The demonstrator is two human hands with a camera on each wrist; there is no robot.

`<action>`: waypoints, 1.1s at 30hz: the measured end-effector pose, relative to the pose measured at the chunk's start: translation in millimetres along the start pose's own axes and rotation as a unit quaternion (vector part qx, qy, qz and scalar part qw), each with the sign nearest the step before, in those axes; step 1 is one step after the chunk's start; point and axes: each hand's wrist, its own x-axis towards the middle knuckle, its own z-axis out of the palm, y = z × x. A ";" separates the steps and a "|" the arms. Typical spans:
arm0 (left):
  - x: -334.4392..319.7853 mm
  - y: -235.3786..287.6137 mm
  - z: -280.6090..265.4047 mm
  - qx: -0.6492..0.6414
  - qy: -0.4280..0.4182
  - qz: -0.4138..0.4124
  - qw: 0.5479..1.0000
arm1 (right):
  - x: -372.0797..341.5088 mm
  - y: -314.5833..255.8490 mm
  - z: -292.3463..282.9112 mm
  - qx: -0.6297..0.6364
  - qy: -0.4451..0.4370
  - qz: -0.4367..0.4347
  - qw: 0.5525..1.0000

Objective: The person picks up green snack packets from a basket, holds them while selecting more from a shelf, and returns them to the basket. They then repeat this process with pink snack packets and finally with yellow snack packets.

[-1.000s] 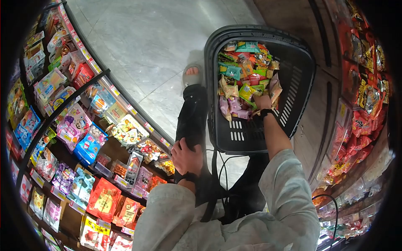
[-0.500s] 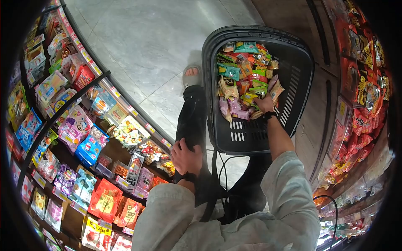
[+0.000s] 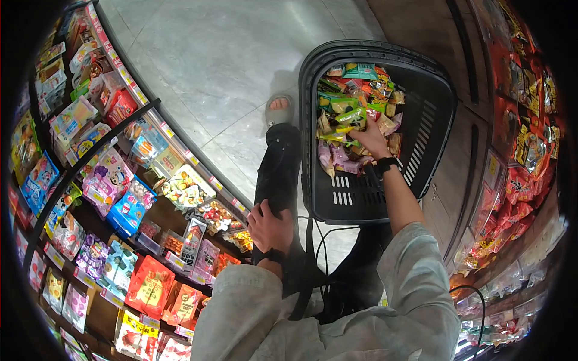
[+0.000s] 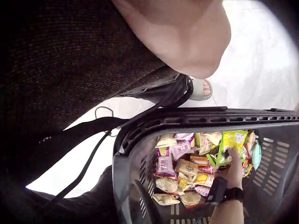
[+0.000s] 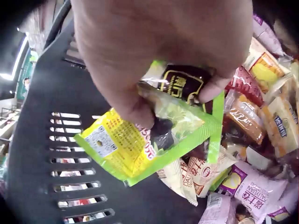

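Observation:
In the head view my right hand (image 3: pixel 372 142) is inside a black shopping basket (image 3: pixel 361 209), over a heap of small wrapped snacks. It pinches a green-edged snack packet (image 5: pixel 114 144) with a yellow printed back and a clear window, close up in the right wrist view. Another packet with a dark label (image 5: pixel 182 85) lies between thumb and fingers behind it. Below are purple packets (image 5: pixel 254 186) and orange and cream wrappers (image 5: pixel 247 119). My left hand (image 3: pixel 271 227) rests on the left knee, fingers spread on the dark trousers; the left wrist view shows part of it.
Shelves of bagged sweets (image 3: pixel 150 286) curve along the left, edged by a price-tag strip (image 3: pixel 135 90). On the right stand shelves of red packets (image 3: pixel 521 180). A sandalled foot (image 3: pixel 279 111) is on the grey tiled floor (image 3: pixel 198 66), left of the basket. Black cables (image 3: pixel 325 240) hang between the legs.
My right hand has moved up and slightly left over the heap, bringing the green-edged packet higher. The basket shifts a little in view. My left hand stays on the knee.

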 end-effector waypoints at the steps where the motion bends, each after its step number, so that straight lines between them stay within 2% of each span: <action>1: 0.7 -0.7 0.0 0.001 -0.004 -0.001 1.000 | 7.5 -5.2 7.3 -0.061 0.017 0.029 0.998; 3: 1.5 -0.6 -1.1 -0.003 -0.005 -0.003 1.000 | 27.0 -14.5 17.9 -0.183 0.049 0.086 0.978; 4: 1.5 -0.4 -2.1 -0.005 -0.007 -0.003 1.000 | 55.5 39.8 15.9 -0.146 0.062 0.046 0.986; 7: 3.0 1.1 -6.4 -0.017 -0.015 -0.014 1.000 | 63.4 16.9 27.4 -0.167 0.086 0.065 0.980; 8: 3.9 -0.1 -6.3 -0.015 -0.008 -0.010 1.000 | 68.8 20.3 28.9 -0.101 0.056 0.091 0.989; 11: 5.9 -3.7 -5.9 -0.013 0.005 -0.001 1.000 | 58.9 3.6 41.3 -0.088 0.131 0.085 0.984; 14: 9.2 -6.5 -8.5 -0.020 0.000 -0.003 1.000 | 64.4 8.7 37.3 -0.030 0.088 0.112 0.989; 17: 12.1 -8.5 -11.7 -0.022 -0.007 -0.006 1.000 | 66.4 4.1 27.7 0.074 -0.014 0.193 0.978; 21: 14.5 -10.4 -14.3 -0.025 -0.009 -0.006 1.000 | 55.2 -17.5 33.9 0.112 0.010 0.204 0.973; 24: 16.1 -10.8 -14.6 -0.024 -0.007 -0.005 1.000 | 50.2 -17.8 40.4 0.125 0.037 0.175 0.976; 30: 16.0 -12.4 -13.5 -0.021 -0.009 -0.005 1.000 | 33.1 -5.5 38.0 0.012 0.095 0.070 0.993; 33: 13.4 -12.9 -12.2 -0.020 -0.010 -0.009 1.000 | 26.9 12.2 28.1 0.054 0.101 0.063 0.991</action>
